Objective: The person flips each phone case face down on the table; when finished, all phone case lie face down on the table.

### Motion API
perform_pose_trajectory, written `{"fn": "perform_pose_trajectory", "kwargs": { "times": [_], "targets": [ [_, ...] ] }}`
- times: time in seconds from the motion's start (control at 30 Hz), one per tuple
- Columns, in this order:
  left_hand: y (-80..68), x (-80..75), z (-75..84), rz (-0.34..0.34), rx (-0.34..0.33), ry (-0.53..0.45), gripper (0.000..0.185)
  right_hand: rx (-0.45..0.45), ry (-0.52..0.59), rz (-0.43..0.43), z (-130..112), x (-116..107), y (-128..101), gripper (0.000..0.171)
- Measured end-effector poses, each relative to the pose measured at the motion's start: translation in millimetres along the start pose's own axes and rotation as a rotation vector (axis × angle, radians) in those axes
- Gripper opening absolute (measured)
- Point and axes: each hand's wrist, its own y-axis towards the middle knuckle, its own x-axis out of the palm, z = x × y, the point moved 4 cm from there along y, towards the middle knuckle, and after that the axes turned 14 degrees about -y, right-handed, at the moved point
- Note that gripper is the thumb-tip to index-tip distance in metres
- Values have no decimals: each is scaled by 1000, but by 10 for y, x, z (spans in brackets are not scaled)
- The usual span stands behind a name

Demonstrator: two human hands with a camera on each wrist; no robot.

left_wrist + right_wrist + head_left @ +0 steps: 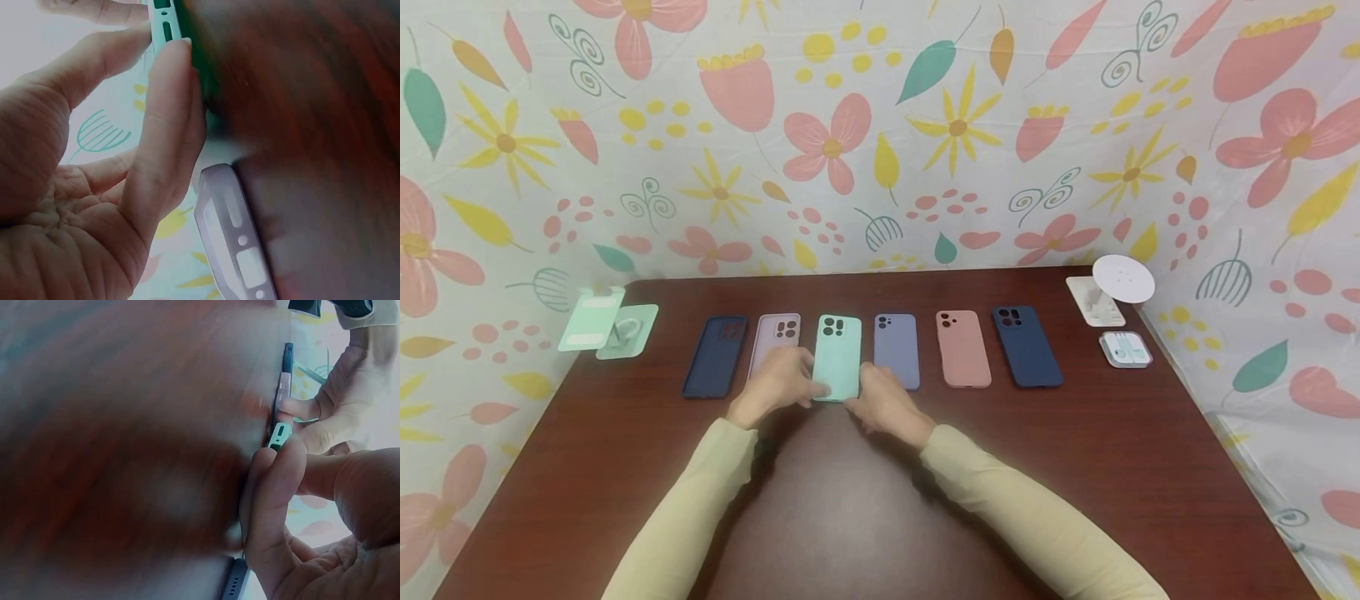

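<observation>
A mint-green phone case (838,354) lies back up on the dark wooden table, third from the left in a row of cases. My left hand (777,379) pinches its lower left edge between thumb and fingers; in the left wrist view the end of the mint case (166,26) shows cutouts beside the fingertips. On the lower right corner my right hand (887,402) grips the same case with bent fingers. A lilac phone case (777,330) is partly hidden behind my left hand. To the right sits a periwinkle phone case (898,342), close to my right hand.
A navy case (715,357) ends the row at left; a pink case (964,350) and a blue case (1028,346) continue it at right. A green stand (591,321) is far left. A white stand (1101,292) and boxed earphones (1125,350) are far right.
</observation>
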Motion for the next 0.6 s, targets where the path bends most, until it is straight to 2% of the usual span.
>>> {"fn": "perform_pose_trajectory", "kwargs": {
  "times": [0.3, 0.6],
  "targets": [
    [12, 45, 14, -6, -8, 71, 38, 10, -13, 2, 6, -11, -11, 25],
    [-1, 69, 33, 13, 8, 85, 32, 16, -20, -7, 25, 2, 1, 26]
  ]
}}
